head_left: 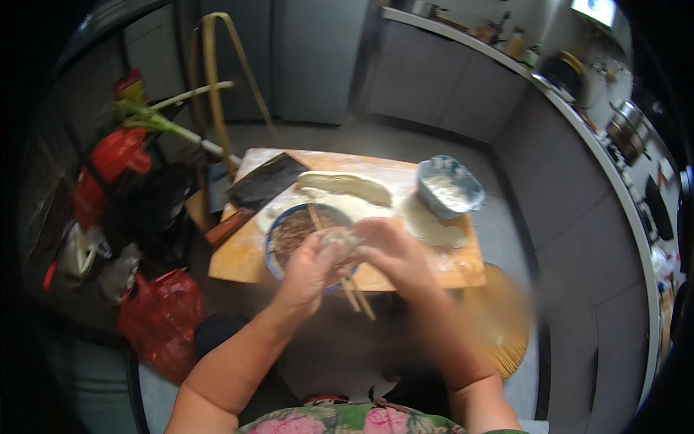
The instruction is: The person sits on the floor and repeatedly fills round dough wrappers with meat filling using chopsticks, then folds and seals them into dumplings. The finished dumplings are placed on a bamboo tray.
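Note:
My left hand (306, 266) holds a small filled-looking piece of dough (340, 244) above the bowl. From the other side, the fingers of my right hand (396, 252) press on its edge. Below them is a blue-rimmed bowl (269, 252) with brown minced filling (295, 230). Wooden chopsticks (349, 294) lie across the bowl, their ends sticking out towards me, partly hidden by my hands. Behind the bowl a pale dough sheet (347, 187) lies with its far part folded over. A flat dough piece (434, 230) rests to the right.
A floury wooden board (238, 268) bears everything. On its left lies a cleaver (271, 179), its handle past the edge. A plastic tub (425, 190) of flour stands back right. Red plastic bags (162, 320) and leeks (179, 130) are at left, a round woven mat (509, 352) at lower right.

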The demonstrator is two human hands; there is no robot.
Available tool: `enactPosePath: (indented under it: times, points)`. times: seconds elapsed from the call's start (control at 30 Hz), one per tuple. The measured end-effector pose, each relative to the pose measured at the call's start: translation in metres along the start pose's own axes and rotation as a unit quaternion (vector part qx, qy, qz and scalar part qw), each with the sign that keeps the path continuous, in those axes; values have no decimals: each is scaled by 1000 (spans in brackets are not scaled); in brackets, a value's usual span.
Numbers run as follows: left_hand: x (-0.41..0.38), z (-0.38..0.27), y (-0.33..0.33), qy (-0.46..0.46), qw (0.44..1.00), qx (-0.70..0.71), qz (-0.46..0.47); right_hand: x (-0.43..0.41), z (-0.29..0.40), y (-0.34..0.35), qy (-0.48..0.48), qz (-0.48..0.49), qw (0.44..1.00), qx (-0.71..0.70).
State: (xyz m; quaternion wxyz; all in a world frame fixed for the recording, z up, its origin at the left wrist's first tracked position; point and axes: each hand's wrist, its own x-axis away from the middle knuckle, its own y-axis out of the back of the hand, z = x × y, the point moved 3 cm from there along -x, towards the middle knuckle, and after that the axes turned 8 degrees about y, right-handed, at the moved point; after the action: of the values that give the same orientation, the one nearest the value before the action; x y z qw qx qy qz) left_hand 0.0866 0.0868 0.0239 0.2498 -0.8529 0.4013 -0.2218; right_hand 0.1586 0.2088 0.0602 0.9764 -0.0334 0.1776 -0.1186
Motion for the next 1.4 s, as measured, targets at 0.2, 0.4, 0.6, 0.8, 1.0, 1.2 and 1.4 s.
enactPosePath:
  times: [0.2, 0.4, 0.6, 0.8, 1.0, 1.2, 1.4]
  points:
    - [2, -6, 1, 8, 997, 66, 38, 0, -12, 2, -72, -40, 996, -42]
    - [1, -8, 0, 13, 995, 88, 39, -2, -25, 2, -81, -36, 994, -60]
    - [2, -7, 2, 20, 998, 46, 40, -1, -30, -1, -106, -66, 990, -61]
    - [-2, 5, 10, 4, 1000, -2, 1, 0, -24, -2, 12, -84, 994, 74]
    - [-1, 5, 8, -20, 1000, 17, -5, 3, -15, -12, 115, -103, 954, 257]
    - [-2, 5, 9, -11, 1000, 12, -11, 5, -11, -19, 190, -109, 903, 370]
    - [-2, 4, 7, -16, 999, 17, 38, 5, -8, -16, 222, -111, 886, 392]
